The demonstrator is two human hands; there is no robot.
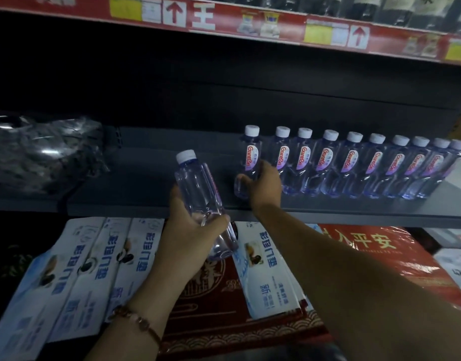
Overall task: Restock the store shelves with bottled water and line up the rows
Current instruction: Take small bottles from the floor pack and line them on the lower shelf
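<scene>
Several clear water bottles with white caps and red-purple labels stand in a row along the right part of the dark grey shelf. My right hand grips the lower body of the leftmost bottle, which stands on the shelf a small gap left of the row. My left hand holds another bottle in front of the shelf edge. That bottle tilts, cap up and to the left, with its label turned away.
A crumpled clear plastic wrap lies on the shelf's left end. Below the shelf lie white-blue product packs and red packs. A red price strip edges the shelf above.
</scene>
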